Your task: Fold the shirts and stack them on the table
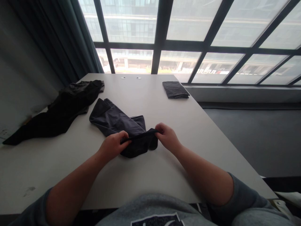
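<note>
A dark grey garment [119, 117] lies slantwise on the white table, partly folded over itself, its exact kind unclear. Its near end is a black strip of cloth, lifted slightly and stretched between my hands. My left hand [114, 142] pinches this edge at its left end, thumb below and fingers above. At the right end, my right hand [166, 136] has the same edge between thumb and fingertips. Below the edge the cloth hangs down to the tabletop. Part of the garment beneath the raised edge is hidden.
Black and dark grey clothes [68, 111] lie heaped along the table's left side. A folded striped cloth [175, 90] sits near the far right edge of the white table [150, 179]. Beyond are large windows [183, 61] and a dark curtain [70, 40].
</note>
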A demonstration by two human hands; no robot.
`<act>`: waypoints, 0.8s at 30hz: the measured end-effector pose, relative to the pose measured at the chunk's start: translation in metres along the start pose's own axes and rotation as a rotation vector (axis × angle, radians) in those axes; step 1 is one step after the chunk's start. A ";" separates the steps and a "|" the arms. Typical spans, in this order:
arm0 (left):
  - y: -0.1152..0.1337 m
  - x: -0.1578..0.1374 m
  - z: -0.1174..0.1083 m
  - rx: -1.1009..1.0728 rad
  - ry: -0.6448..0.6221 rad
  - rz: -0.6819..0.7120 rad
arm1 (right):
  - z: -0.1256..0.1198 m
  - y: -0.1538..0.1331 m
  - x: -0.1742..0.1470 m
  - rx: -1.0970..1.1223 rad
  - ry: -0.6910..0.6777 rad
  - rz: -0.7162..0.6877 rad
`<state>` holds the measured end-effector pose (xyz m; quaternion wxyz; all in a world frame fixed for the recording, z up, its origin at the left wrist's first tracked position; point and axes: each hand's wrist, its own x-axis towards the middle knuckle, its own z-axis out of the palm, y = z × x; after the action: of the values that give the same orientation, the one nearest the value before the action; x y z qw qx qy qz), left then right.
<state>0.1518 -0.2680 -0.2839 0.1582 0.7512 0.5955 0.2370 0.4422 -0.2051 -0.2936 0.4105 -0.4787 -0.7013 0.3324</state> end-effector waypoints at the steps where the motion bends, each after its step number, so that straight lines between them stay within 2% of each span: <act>1: -0.001 0.001 0.000 0.041 0.027 -0.058 | 0.001 0.001 0.000 0.030 -0.016 0.009; 3: -0.003 0.004 -0.002 0.104 0.099 -0.108 | 0.002 0.002 0.001 0.111 -0.058 0.033; 7: -0.003 0.005 -0.008 0.159 0.253 -0.072 | 0.003 0.003 0.002 0.251 -0.123 0.064; 11: 0.001 0.003 -0.010 0.096 0.185 -0.207 | 0.002 0.005 0.004 0.247 -0.075 0.051; 13: 0.002 0.002 -0.009 0.010 0.153 -0.224 | 0.002 0.006 0.005 0.271 -0.088 0.097; 17: -0.001 0.002 -0.006 -0.139 0.177 -0.186 | 0.001 0.006 0.006 0.327 -0.140 0.178; 21: -0.005 0.002 -0.003 -0.184 0.182 -0.145 | -0.001 0.008 0.008 0.352 -0.069 0.167; 24: -0.006 0.002 0.000 -0.169 0.169 -0.081 | -0.002 0.013 0.011 0.435 -0.065 0.232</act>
<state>0.1475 -0.2649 -0.2867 0.1793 0.6879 0.6145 0.3422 0.4465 -0.1905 -0.3010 0.4402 -0.4453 -0.5664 0.5359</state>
